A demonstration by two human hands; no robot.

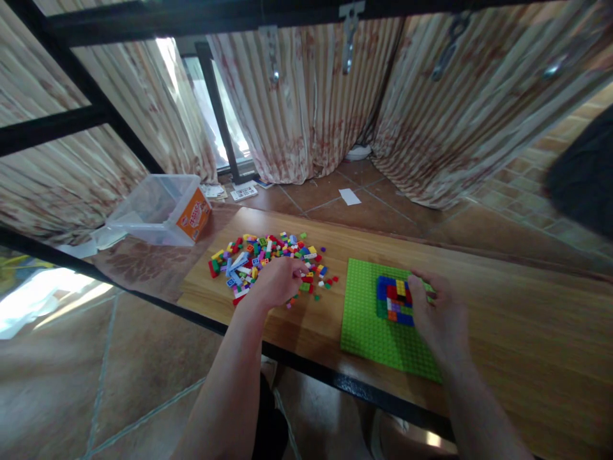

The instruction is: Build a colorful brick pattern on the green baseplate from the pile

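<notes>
My left hand (280, 281) is over the right part of a pile of loose toy bricks (253, 249) in many colours. Its thumb and fingers are drawn together; anything between them is too small to make out. On a green studded baseplate (366, 332) stands a low brick build (395, 300) of blue, red, yellow, green, white and orange pieces. My right hand (438, 313) is at the build's right side, thumb and fingers curled close together against it. The hand covers that side of the build, and whatever the fingers pinch is hidden.
The wooden tabletop (522, 326) has a black metal front edge (330, 377). A clear plastic bin (158, 211) with an orange label stands beyond the table's left end. A black frame bar (191, 22) with hanging metal latches crosses the top, before striped curtains (306, 108).
</notes>
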